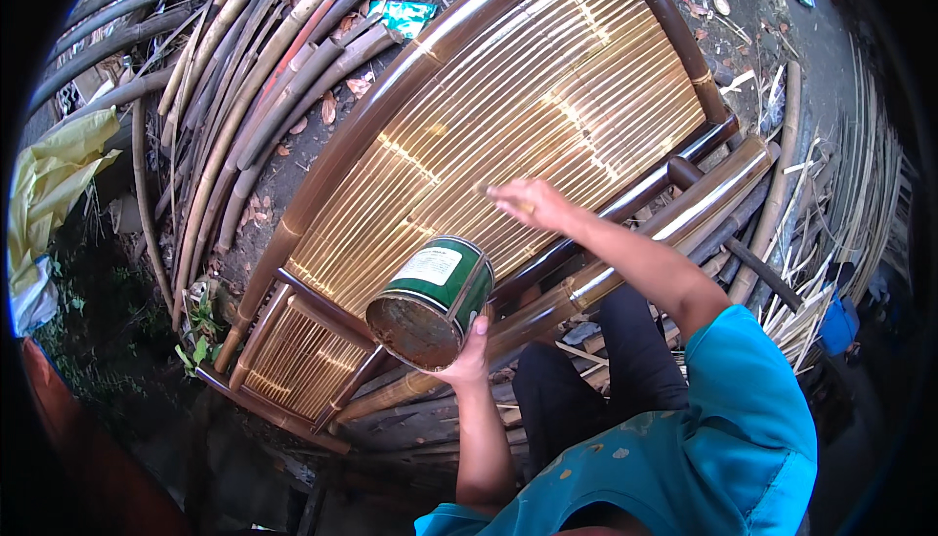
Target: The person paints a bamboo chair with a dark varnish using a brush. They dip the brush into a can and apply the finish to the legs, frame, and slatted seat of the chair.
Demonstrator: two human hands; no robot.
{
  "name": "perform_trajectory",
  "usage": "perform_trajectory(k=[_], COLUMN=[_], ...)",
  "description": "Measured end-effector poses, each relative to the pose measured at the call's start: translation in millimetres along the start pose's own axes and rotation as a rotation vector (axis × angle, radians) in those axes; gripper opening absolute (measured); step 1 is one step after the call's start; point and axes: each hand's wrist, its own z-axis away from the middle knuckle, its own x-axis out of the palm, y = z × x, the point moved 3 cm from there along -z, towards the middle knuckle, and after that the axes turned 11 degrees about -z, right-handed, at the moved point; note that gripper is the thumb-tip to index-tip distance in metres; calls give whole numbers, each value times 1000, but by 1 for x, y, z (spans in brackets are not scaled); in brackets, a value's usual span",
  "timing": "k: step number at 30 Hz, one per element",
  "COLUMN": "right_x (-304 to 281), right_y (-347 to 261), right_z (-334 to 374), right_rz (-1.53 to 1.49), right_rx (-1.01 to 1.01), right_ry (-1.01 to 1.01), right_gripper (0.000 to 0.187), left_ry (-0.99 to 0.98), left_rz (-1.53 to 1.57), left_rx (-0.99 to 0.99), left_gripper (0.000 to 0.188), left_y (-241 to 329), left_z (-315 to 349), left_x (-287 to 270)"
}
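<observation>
Left hand (469,355) grips a green tin (432,299); at 1 o'clock, right hand (532,204), closed on something unclear, works the mostly glossy slatted bamboo panel (508,116).

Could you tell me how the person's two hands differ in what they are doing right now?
The left hand grips a green tin can from below, lifted off the bamboo panel; the right hand reaches out over the slats. The left forearm is upright in view; the right stretches across diagonally. Both are bare.
</observation>
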Motion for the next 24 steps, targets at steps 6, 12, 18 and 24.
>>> perform_trajectory(k=[6,12,18,24], right_x=[-338,-152,174,-85], right_y=[-1,-51,-96,-59], right_z=[-16,-148,-160,-135], right_rz=[502,808,165,173], right_rx=[41,-343,-221,-33], right_ry=[1184,779,-284,717], right_gripper=[32,33,31,28], left_ry=[90,102,155,212], left_rz=[-16,-8,-35,18], left_rx=[-48,-70,-42,-167], left_gripper=[91,92,97,116], left_y=[-24,-48,-55,-71], left_z=[17,26,22,37], left_x=[-47,-91,-125,-180])
